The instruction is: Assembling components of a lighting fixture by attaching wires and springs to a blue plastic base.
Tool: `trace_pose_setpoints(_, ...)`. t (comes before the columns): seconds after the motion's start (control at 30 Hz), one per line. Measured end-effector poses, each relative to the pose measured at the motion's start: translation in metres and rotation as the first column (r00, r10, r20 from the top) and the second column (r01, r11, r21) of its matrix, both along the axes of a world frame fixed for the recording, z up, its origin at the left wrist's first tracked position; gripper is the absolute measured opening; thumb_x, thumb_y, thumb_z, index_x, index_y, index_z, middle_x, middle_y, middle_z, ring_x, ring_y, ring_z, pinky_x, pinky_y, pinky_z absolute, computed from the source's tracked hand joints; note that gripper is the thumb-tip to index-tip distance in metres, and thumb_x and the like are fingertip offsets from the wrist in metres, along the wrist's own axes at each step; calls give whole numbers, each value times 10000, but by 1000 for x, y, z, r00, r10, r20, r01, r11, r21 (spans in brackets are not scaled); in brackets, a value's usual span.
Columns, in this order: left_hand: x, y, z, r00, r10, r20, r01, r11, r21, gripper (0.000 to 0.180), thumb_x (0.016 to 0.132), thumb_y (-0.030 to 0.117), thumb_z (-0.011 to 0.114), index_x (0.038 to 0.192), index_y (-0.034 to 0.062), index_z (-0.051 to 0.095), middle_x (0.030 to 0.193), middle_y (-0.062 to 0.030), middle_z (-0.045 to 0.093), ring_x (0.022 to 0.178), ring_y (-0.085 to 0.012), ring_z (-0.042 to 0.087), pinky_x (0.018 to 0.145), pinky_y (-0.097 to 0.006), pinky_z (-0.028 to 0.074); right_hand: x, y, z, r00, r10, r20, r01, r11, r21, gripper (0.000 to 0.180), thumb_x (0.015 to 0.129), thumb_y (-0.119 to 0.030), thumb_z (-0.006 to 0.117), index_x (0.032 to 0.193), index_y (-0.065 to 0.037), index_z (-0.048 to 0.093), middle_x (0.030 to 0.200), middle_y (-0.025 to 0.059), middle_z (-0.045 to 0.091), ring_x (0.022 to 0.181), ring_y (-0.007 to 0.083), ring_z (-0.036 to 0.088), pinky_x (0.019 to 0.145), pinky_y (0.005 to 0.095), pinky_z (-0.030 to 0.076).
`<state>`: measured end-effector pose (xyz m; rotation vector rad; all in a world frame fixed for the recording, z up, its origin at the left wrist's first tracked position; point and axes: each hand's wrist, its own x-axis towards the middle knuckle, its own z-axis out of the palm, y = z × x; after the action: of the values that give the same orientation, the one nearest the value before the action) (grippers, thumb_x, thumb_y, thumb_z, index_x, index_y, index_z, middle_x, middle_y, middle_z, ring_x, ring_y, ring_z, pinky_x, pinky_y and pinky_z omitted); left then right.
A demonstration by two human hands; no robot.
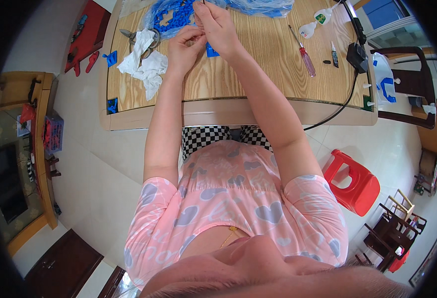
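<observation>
Both of my hands meet over the far side of the wooden table (258, 74). My left hand (184, 43) has its fingertips pinched against those of my right hand (217, 24), and together they hold a small part that is too tiny to make out. A heap of blue plastic pieces (172, 15) in a clear bag lies just behind the hands. One flat blue piece (211, 50) lies on the table under my right wrist.
A crumpled white cloth (146, 62) and metal pliers (128, 35) lie left of the hands. To the right are a red-handled screwdriver (305, 57), small glue bottles (309, 29) and a black cable with adapter (357, 53). A red stool (353, 182) stands on the floor.
</observation>
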<state>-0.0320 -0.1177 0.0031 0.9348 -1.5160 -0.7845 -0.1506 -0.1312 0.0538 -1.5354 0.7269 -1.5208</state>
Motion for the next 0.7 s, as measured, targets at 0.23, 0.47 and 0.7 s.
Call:
trace_pose_setpoints(0.23,1,4,0,1000,16,-5,-16,1000,13,140,739,9,704,874,-1,671,843,-32,626,758,-120,546,704,-232,438,1,4,3,1000,-5,-17,5,1000,-9,310,979,-231,439,768,-8,480,647,-1,417,631,85,391,557,275,361)
trace_pose_setpoints(0.47,-4,3,3,1000,1,-6,-1,1000,16,135,744,3,701,876,-3,672,848,-30,624,759,-112,544,698,-227,435,-5,4,5,1000,0,-24,1,1000,6,309,980,-236,438,780,-5,481,633,1,409,616,86,389,541,275,353)
trace_pose_setpoints(0.7,-3,6,7,1000,0,-18,0,1000,1,107,766,13,688,869,-6,670,851,-28,623,766,-107,542,702,-227,433,-4,4,7,999,-3,-49,5,1000,31,302,978,-234,438,795,-3,502,641,0,432,620,88,403,551,266,359)
